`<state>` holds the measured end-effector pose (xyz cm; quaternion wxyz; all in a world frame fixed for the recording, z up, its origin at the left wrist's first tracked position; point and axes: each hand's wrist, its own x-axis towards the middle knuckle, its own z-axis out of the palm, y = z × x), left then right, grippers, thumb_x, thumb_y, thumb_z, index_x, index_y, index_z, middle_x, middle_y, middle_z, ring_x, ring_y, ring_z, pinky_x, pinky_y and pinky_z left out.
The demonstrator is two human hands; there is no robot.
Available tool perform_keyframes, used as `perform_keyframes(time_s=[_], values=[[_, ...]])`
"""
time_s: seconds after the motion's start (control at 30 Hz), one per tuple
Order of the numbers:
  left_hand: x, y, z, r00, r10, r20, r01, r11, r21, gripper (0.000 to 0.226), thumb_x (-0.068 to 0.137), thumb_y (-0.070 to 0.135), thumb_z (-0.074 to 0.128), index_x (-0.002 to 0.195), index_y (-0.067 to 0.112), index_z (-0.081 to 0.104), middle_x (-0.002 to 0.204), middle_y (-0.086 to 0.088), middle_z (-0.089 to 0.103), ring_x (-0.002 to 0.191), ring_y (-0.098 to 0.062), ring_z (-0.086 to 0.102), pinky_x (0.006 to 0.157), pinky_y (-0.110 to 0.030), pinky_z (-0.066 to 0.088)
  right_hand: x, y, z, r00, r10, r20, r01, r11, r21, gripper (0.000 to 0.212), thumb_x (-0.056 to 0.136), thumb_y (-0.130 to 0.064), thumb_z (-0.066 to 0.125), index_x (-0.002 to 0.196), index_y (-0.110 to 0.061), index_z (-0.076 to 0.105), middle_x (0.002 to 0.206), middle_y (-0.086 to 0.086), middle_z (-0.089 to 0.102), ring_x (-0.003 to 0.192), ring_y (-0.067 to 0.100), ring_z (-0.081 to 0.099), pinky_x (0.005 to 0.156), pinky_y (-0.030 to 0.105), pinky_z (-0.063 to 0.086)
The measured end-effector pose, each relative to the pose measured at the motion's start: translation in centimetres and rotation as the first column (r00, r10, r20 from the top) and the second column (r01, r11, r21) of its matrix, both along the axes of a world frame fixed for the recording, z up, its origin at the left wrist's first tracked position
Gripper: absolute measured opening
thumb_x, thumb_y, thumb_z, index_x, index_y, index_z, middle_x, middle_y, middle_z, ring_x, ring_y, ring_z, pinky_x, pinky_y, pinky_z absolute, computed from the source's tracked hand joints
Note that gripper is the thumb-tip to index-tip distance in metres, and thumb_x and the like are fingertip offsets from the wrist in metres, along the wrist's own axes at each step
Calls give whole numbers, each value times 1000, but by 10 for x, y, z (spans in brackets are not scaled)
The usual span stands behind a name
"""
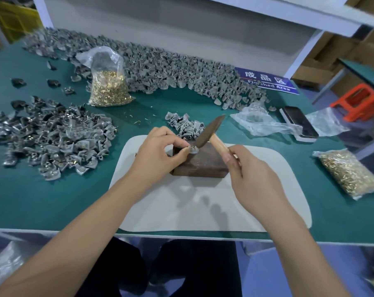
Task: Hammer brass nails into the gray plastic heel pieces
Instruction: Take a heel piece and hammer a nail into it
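A gray heel piece point(192, 149) sits on the brown block point(200, 162), pinched in place by the left hand point(160, 151). The right hand point(249, 176) grips the hammer point(209, 131), its head touching the piece. This looks like mid-nailing; the next blow needs fingertips clear.

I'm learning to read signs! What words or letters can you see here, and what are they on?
"成品区": top line, white characters on the blue sign lying on the green table.
"Finished Area": line below on the same sign, with some middle letters partly hidden by gray heel pieces.
No other readable text is visible; the phone screen is dark.
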<state>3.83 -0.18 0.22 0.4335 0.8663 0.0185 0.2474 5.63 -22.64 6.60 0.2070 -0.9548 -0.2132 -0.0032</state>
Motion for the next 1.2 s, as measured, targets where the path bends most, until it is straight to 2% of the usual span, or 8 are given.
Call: perform_keyframes(time_s=[0.23,0.4,0.57,0.7,0.83,0.97,1.07,1.2], values=[[1,0,-2,1000,13,24,-13,1000,11,2,85,22,82,87,22,81,81,8,56,89,-15,52,78,-32,43,-13,9,7,962,23,273,-35,999,41,28,107,-41,40,128,-34,57,77,3,65,70,38,57,54,39,33],[0,1,-2,999,14,29,-14,1000,6,2,85,24,82,86,24,81,77,10,53,87,-11,50,73,-28,39,-15,13,0,981,29,190,-18,998,-57,28,107,-42,38,129,-35,53,79,3,65,76,39,60,57,40,39],[0,1,0,1000,16,15,-16,1000,22,1,86,24,82,85,25,81,77,10,52,88,-14,50,75,-34,42,-18,15,2,962,-32,270,5,995,99,30,108,-35,43,133,-31,58,78,0,62,69,34,53,55,38,36],[-1,1,0,1000,18,22,-18,1000,14,1,86,24,82,86,23,81,76,9,52,87,-13,50,72,-31,40,-17,16,0,984,8,177,-4,1000,-25,27,108,-40,38,126,-33,56,76,3,62,70,38,55,57,41,42],[0,0,1,1000,27,11,-27,999,34,2,86,26,81,85,24,80,76,10,52,88,-13,50,72,-32,41,-20,17,0,972,-59,229,21,986,167,29,108,-35,42,130,-27,60,81,5,67,72,37,58,58,44,46],[-2,0,1,999,26,22,-27,999,33,2,86,27,81,87,26,81,78,8,53,86,-12,48,71,-29,38,-11,13,0,987,-11,159,5,999,37,19,108,-39,40,109,-29,57,72,1,59,71,37,54,58,44,47],[-1,0,-1,999,31,15,-32,998,47,4,87,28,80,87,24,81,79,7,55,86,-12,49,71,-30,40,-10,13,1,970,-68,233,24,982,186,22,108,-36,43,117,-27,61,69,-4,55,65,33,49,53,41,39],[1,1,-2,999,32,8,-32,999,26,3,86,30,81,88,27,81,78,8,54,86,-10,48,70,-27,37,-12,14,-3,987,-22,162,21,1000,7,23,108,-41,38,116,-30,56,78,1,63,72,36,55,58,42,45]])
